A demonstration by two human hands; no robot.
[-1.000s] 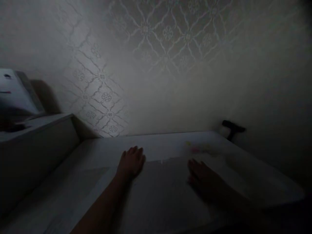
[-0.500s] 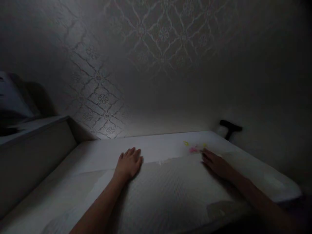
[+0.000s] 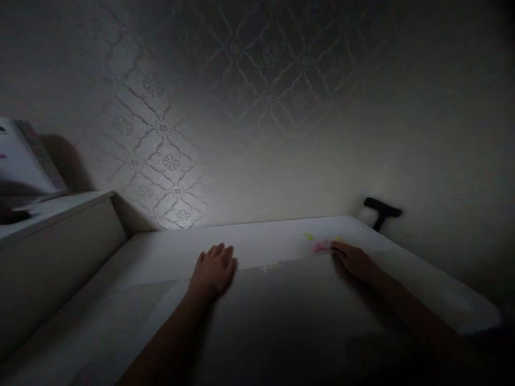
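My left hand [image 3: 213,269] lies flat on the white table [image 3: 173,249], by the edge of a thin translucent sheet [image 3: 277,300] that covers its near part. No object shows under that hand. To the right, my right hand [image 3: 354,261] is low over the table with its fingers drawn together. Their tips are beside a small pink piece [image 3: 321,246]. What they hold, if anything, is too small and dark to make out. A yellow piece [image 3: 308,236] lies left of the pink one, and another yellow bit [image 3: 338,239] shows just behind my fingertips.
A patterned wall [image 3: 257,161] rises behind the table. At the right edge stands a black T-shaped handle [image 3: 382,209]. On the left a raised white cabinet or shelf [image 3: 60,214] carries a white box-like object [image 3: 26,158]. The light is dim.
My right hand has shifted slightly left and up toward the pink piece, its fingers closer together. My left hand has stayed in place. The wall looks brighter and the near sheet darker.
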